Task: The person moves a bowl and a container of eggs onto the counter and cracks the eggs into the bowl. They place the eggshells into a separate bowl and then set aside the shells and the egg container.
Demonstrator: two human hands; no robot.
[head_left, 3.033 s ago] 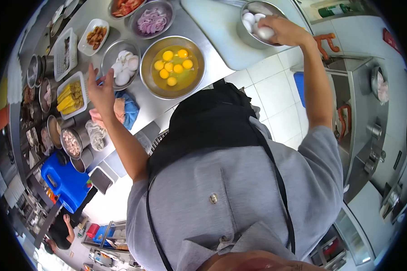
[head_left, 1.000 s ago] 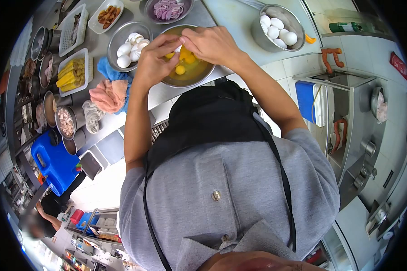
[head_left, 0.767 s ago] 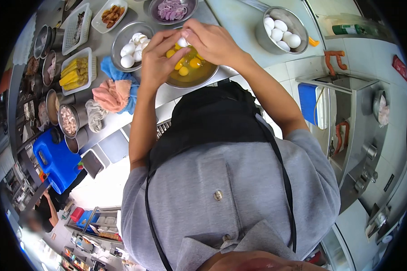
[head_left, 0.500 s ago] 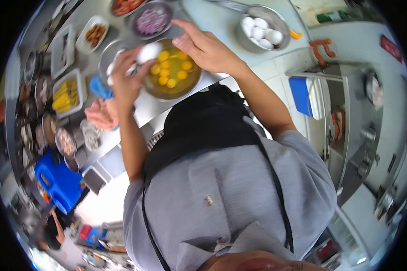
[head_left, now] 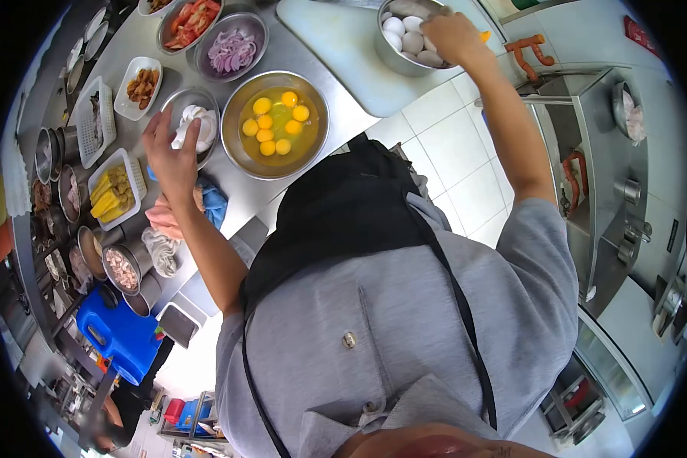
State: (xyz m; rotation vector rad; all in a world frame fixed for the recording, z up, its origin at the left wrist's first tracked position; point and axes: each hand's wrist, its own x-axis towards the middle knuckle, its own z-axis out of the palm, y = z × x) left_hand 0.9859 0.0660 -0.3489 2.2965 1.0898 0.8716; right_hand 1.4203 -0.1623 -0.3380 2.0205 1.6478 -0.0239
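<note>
My left hand (head_left: 174, 159) is open, its fingers spread at the near left rim of a steel bowl (head_left: 217, 114) of white eggshells (head_left: 195, 128). Beside that bowl, a larger metal mixing bowl (head_left: 313, 145) holds several whole yolks (head_left: 264, 122) in clear egg white. At the upper right, my right hand (head_left: 458, 40) reaches over the rim of a metal pot (head_left: 398, 62) of whole eggs (head_left: 412, 41). Its fingers curl down onto an egg there, with the fingertips partly hidden.
Sliced onions (head_left: 233, 52), cut tomatoes (head_left: 192, 23) and a white dish (head_left: 151, 99) of brown pieces stand at the back. Yellow food (head_left: 113, 195) fills a basket on the left, near cloths (head_left: 164, 217). The pot rests on a white cutting board (head_left: 336, 46). Another person (head_left: 118, 416) is at lower left.
My left hand has let go of a white eggshell and moved left to the shell bowl. My right hand has gone from the yolk bowl to the egg pot.
</note>
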